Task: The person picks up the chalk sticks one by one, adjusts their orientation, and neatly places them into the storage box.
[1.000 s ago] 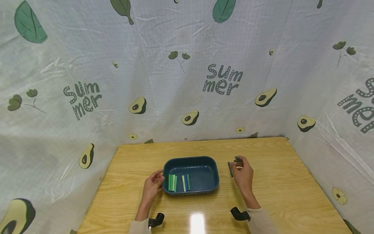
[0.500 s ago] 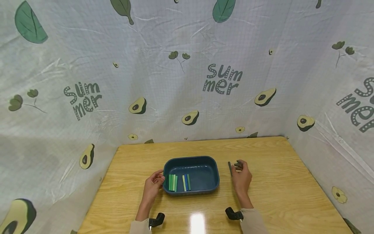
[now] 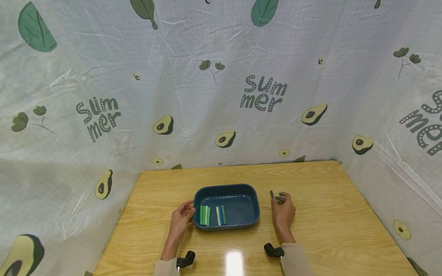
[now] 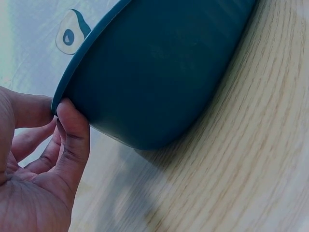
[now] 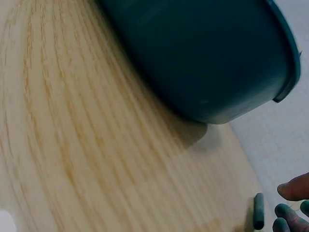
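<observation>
A dark blue-green rectangular tray (image 3: 238, 226) stands on the table. In the head view, several green and pale sticks of chalk (image 3: 205, 215) lie together at its left end. Nearer the middle lie a pale, a blue and a green stick (image 3: 220, 215). My left hand (image 3: 182, 216) pinches the tray's left rim, thumb on the outer wall in the left wrist view. Right of the tray, a dark green chalk stick (image 5: 259, 211) lies on the table. Beside it is my right hand (image 3: 284, 212), fingertips stained dark green, apart from the stick in the right wrist view and holding nothing.
The wooden table (image 3: 331, 222) runs back to a printed cloth curtain (image 3: 193, 115), which also hangs at both sides. Bare wood shows around the tray. A black camera mount sits on each wrist.
My right hand has moved slightly left and toward me, alongside the dark green chalk stick, and covers more of it in the head view. The left hand and tray stay put.
</observation>
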`<state>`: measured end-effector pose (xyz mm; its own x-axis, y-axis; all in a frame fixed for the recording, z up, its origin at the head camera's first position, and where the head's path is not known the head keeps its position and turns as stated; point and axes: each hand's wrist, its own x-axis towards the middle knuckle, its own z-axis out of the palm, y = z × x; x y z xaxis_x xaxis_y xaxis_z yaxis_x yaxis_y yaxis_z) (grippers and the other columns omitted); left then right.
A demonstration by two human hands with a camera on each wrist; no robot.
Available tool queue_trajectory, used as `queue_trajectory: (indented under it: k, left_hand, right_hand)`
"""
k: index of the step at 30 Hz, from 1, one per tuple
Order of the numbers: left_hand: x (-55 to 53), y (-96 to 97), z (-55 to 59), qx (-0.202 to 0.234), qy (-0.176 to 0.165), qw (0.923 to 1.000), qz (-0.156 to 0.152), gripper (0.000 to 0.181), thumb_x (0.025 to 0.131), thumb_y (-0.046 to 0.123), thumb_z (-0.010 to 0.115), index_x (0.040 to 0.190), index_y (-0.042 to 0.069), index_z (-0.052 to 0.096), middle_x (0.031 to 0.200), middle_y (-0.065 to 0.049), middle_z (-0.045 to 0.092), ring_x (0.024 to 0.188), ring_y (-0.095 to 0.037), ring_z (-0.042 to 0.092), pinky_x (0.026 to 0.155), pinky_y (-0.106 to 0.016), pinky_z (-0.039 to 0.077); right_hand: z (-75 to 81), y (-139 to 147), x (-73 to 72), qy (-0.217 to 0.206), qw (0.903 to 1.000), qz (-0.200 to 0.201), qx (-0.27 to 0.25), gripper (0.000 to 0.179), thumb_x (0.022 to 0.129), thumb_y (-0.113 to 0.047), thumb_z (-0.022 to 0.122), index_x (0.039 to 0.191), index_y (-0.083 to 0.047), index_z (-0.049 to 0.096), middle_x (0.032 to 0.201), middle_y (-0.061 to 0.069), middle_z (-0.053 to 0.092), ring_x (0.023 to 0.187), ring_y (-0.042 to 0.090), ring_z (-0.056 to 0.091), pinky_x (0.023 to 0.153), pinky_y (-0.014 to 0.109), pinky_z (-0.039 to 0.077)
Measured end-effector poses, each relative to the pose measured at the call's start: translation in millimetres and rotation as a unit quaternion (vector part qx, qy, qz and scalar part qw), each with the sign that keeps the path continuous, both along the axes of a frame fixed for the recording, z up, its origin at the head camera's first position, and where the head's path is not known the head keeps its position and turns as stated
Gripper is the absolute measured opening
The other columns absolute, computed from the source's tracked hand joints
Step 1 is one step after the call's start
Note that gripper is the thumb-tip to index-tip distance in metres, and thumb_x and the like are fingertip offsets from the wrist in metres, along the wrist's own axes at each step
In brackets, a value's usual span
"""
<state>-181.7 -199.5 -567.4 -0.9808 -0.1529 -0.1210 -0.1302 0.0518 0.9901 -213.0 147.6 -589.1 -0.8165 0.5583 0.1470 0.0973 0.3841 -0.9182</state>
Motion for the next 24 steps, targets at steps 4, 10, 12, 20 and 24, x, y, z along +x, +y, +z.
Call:
queue_trajectory:
  k: [4,10,12,20,24]
  left_hand:
    - [-0.5,0.3,0.1,0.0,-0.003,1.0,0.001,0.038,0.096,0.003,0.059,0.134,0.0,0.055,0.107,-0.011,0.055,0.085,-0.013,0.059,0.064,-0.023,0.051]
    - [-0.6,0.5,0.2,-0.003,-0.005,1.0,0.003,0.038,0.096,0.004,0.059,0.134,0.0,0.056,0.107,-0.011,0.055,0.086,-0.013,0.059,0.064,-0.022,0.051]
    - [-0.3,0.5,-0.1,-0.003,-0.005,1.0,0.003,0.038,0.096,0.004,0.059,0.134,0.001,0.056,0.107,-0.011,0.055,0.086,-0.013,0.059,0.065,-0.022,0.051]
    - [1.2,0.0,-0.2,-0.007,-0.002,1.0,0.002,0.038,0.097,0.004,0.059,0.134,0.001,0.056,0.108,-0.011,0.055,0.084,-0.013,0.059,0.064,-0.023,0.051]
    - [1.3,0.1,-0.9,-0.006,0.002,1.0,0.004,0.037,0.096,0.003,0.059,0.133,-0.001,0.056,0.106,-0.011,0.055,0.083,-0.013,0.059,0.063,-0.023,0.051]
  right_hand:
    - [-5.5,-1.6,-2.8,-0.008,0.9999,-0.011,0.01,0.036,0.087,-0.01,0.07,0.121,-0.002,0.06,0.105,0.02,0.072,0.093,0.036,0.069,0.08,0.051,0.052]
    - [-11.5,-2.5,-6.4,-0.013,0.9995,-0.018,0.021,0.035,0.085,-0.008,0.071,0.118,0.0,0.061,0.104,0.022,0.072,0.092,0.038,0.069,0.08,0.052,0.051]
    - [-12.4,-2.3,-7.0,-0.018,0.9993,-0.017,0.028,0.035,0.085,-0.008,0.071,0.117,0.001,0.061,0.104,0.022,0.072,0.093,0.038,0.068,0.081,0.052,0.05]
    - [-15.5,-3.7,-8.2,-0.019,0.998,-0.012,0.058,0.033,0.084,-0.005,0.071,0.115,0.002,0.062,0.102,0.023,0.071,0.091,0.039,0.067,0.078,0.054,0.049]
    - [-15.4,-3.7,-8.8,-0.013,0.9975,-0.011,0.069,0.032,0.084,-0.004,0.071,0.114,0.003,0.062,0.1,0.023,0.071,0.087,0.039,0.067,0.075,0.054,0.05]
